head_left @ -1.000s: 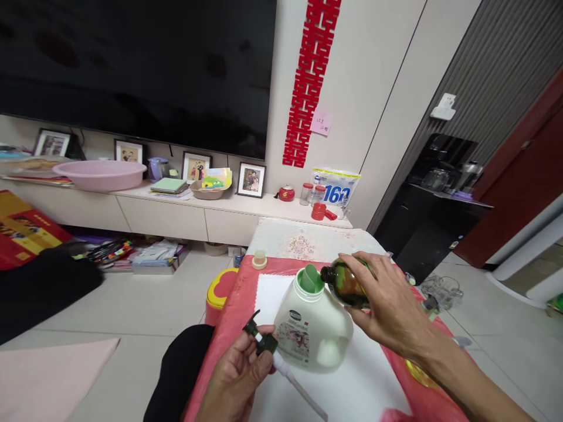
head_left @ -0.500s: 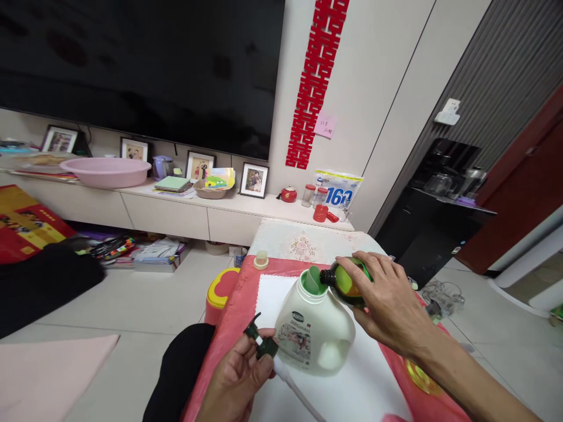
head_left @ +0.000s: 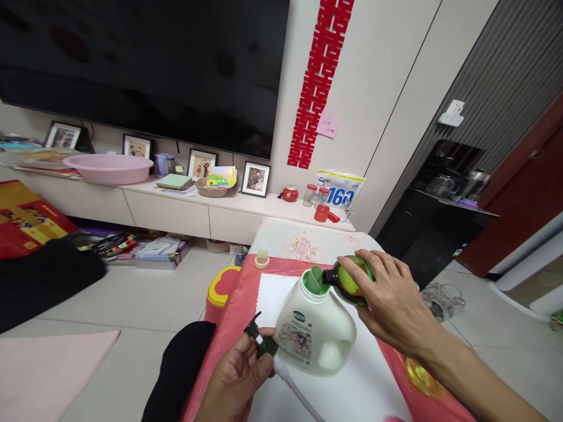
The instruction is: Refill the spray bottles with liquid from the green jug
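My right hand (head_left: 391, 305) is wrapped round a dark green bottle (head_left: 347, 282), tipped on its side so that its neck points at the green spout of a white jug (head_left: 314, 331). The jug stands on a white cloth (head_left: 352, 387) spread over a red table cover (head_left: 229, 328). My left hand (head_left: 235, 381) pinches a dark pump head (head_left: 259, 343) with a long white tube, held just left of the jug's base.
A small cream cap (head_left: 261, 259) lies on the far end of the table. A yellow and red stool (head_left: 220, 293) stands left of the table. A low cabinet (head_left: 176, 214) along the wall carries a pink basin (head_left: 108, 168), photo frames and jars.
The bottle has tilted a little further over the jug's spout, and the view has shifted slightly. My left hand has kept the pump head in place.
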`<action>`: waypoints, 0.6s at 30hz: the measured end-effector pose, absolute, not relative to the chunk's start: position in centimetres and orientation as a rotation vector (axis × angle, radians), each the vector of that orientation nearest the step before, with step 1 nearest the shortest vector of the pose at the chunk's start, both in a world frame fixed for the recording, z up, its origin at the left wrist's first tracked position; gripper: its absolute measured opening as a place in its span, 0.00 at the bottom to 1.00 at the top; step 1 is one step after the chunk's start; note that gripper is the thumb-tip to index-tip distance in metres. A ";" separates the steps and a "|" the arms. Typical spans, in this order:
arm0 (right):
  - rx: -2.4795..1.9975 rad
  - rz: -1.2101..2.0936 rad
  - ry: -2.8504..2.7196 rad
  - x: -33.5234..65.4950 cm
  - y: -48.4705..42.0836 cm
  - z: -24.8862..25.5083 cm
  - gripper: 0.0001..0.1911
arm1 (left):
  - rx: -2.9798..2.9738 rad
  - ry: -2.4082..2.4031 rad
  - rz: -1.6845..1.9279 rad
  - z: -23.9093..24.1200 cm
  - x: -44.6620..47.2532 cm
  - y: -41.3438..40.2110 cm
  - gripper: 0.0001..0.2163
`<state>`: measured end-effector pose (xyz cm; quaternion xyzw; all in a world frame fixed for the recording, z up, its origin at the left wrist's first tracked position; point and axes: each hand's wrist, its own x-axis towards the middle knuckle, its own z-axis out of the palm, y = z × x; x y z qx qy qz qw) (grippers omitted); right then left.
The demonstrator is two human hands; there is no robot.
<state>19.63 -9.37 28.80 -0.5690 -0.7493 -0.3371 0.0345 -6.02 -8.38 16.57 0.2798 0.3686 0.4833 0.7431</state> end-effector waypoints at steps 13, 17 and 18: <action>-1.736 -1.140 -2.286 20.0 -9.3 29.5 0.40 | 0.636 0.810 1.052 16.2 -5.9 -8.1 0.26; -1.728 -1.176 -2.288 19.9 -9.3 29.9 0.39 | 0.628 0.810 1.056 16.2 -5.8 -8.2 0.26; -1.723 -1.181 -2.291 19.8 -9.3 29.9 0.38 | 0.627 0.812 1.059 16.2 -5.8 -8.2 0.26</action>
